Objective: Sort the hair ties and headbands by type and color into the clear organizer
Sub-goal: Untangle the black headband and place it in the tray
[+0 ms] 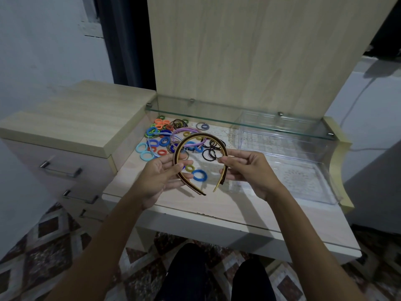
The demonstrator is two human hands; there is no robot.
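Holding what looks like 2 stacked headbands [200,139], left hand [161,177] and right hand [249,170] fingers pinching each side, keep them together toward the organizer [288,157].

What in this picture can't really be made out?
- Head view: how many headbands the left hand and right hand grip; the brown and gold bands overlap.
- Clear organizer: its dividers blur through the plastic and the glass shelf.
- Hair ties: piled, uncountable.
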